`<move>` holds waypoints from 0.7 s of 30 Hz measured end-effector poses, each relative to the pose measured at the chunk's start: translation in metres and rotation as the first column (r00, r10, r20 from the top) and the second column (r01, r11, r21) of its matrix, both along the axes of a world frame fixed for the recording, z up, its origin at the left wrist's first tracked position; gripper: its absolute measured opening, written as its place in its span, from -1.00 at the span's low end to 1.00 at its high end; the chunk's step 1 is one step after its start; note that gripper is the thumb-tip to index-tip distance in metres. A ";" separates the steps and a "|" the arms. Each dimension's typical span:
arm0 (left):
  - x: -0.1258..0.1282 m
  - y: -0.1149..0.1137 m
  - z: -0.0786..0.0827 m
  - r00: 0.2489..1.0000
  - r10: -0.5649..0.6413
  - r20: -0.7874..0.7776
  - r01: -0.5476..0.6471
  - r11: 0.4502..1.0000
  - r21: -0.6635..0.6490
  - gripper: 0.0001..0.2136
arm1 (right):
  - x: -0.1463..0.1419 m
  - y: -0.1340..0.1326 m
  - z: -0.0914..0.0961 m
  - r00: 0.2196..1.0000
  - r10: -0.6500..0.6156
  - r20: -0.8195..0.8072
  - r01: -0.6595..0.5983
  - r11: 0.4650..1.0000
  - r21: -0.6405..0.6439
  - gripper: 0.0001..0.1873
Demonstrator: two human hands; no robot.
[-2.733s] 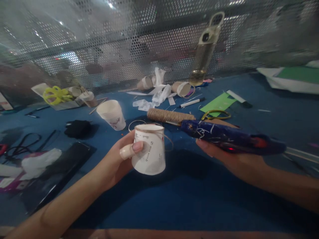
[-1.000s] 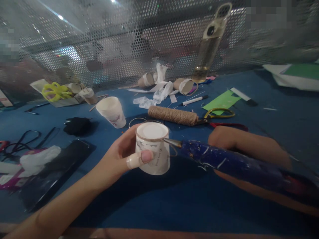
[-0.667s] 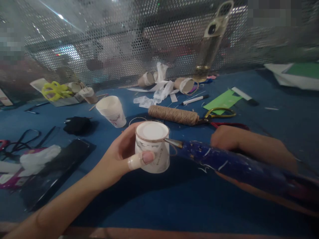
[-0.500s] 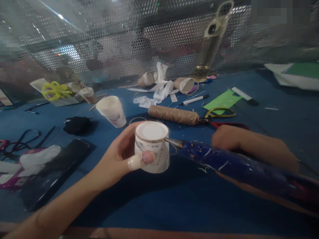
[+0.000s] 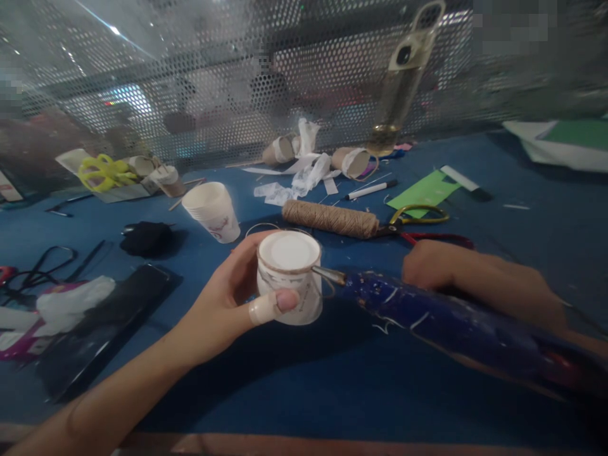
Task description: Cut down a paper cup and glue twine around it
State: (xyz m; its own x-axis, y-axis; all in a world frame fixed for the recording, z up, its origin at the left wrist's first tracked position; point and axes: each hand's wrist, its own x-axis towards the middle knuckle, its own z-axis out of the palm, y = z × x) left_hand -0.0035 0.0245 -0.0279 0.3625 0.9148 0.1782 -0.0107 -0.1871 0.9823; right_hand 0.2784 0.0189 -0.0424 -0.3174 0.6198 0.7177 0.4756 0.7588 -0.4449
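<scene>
My left hand (image 5: 237, 291) is wrapped round an upside-down white paper cup (image 5: 291, 253), its taped thumb across the front. Brown twine (image 5: 285, 271) runs around the cup's upper edge, and a loose loop of it stands off behind and at the right. From the right, a blue hot glue gun (image 5: 427, 316) has its metal nozzle against the twine at the cup's edge. My right hand (image 5: 432, 266) is closed about the glue gun, which hides part of the fingers. Behind the cup lies a spool of twine (image 5: 330, 218).
Scissors (image 5: 418, 221) with yellow and red handles lie beside the spool, near green paper (image 5: 422, 193) and a marker (image 5: 373, 190). Stacked paper cups (image 5: 213, 212) stand left of my hands. A black phone-like slab (image 5: 104, 329) lies far left. A perforated metal screen (image 5: 213, 82) borders the table's back.
My left thumb has shifted slightly to the right on the cup, and the cup has turned a little. The glue gun's nozzle has slid slightly left along the edge.
</scene>
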 end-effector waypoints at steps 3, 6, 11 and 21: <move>0.000 -0.001 0.000 1.000 0.002 -0.009 -0.002 1.000 0.008 -0.55 | 0.000 -0.002 -0.001 1.000 -0.022 -0.007 0.022 0.999 -0.032 -0.73; -0.001 -0.001 0.000 1.000 -0.004 -0.002 0.004 1.000 0.006 -0.56 | 0.002 -0.003 0.000 0.999 -0.045 0.011 0.045 0.998 -0.052 -0.72; -0.004 -0.001 -0.001 1.000 -0.011 -0.013 0.011 1.000 -0.003 -0.55 | 0.006 -0.006 0.011 0.995 -0.040 0.088 0.049 0.993 -0.110 -0.77; -0.003 -0.002 -0.004 1.000 -0.025 -0.002 0.025 1.000 0.006 -0.57 | 0.000 -0.005 -0.001 0.998 -0.059 0.027 0.060 0.998 -0.033 -0.71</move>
State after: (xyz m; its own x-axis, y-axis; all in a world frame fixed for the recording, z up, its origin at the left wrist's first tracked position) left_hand -0.0061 0.0224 -0.0323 0.3856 0.9044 0.1830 -0.0139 -0.1926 0.9812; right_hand 0.2786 0.0141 -0.0429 -0.2978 0.6617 0.6881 0.5310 0.7138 -0.4566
